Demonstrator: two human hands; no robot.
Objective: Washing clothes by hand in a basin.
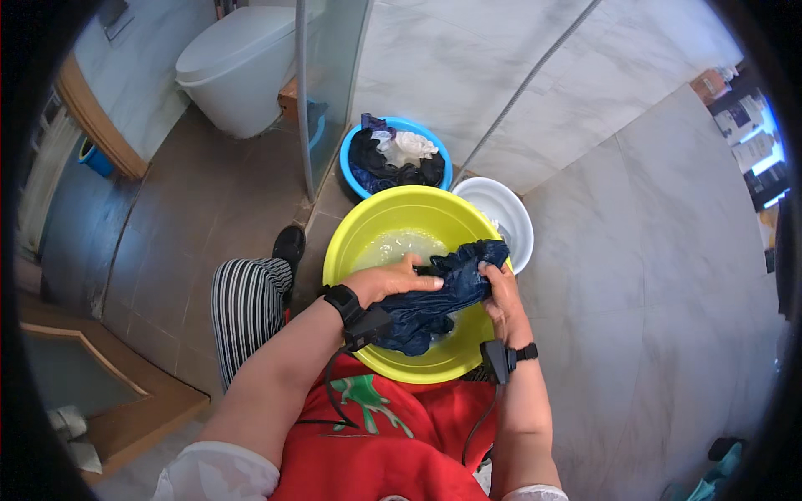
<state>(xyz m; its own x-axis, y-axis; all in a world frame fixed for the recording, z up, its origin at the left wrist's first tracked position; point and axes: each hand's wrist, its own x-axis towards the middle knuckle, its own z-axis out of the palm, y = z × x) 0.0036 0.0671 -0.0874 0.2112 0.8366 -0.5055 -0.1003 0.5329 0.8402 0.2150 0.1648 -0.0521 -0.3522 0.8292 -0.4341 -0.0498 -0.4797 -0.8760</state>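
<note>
A wet dark blue garment (432,304) is stretched between my hands over a yellow plastic basin (404,201) with cloudy, sudsy water (401,244) in it. My left hand (401,278) holds the cloth at its upper left side, the thumb lying on top and some fingers hidden behind the fabric. Gripping the right end near the basin's right rim is my right hand (503,291). The lower part of the garment hangs down into the basin. Both wrists wear black straps with small devices and cables.
Behind the yellow basin stand a blue basin (344,156) of dark and white clothes and a white basin (527,228). A metal shower hose (526,87) runs down between them. A glass screen (335,81) and a toilet (241,62) are at upper left; bottles line the far right.
</note>
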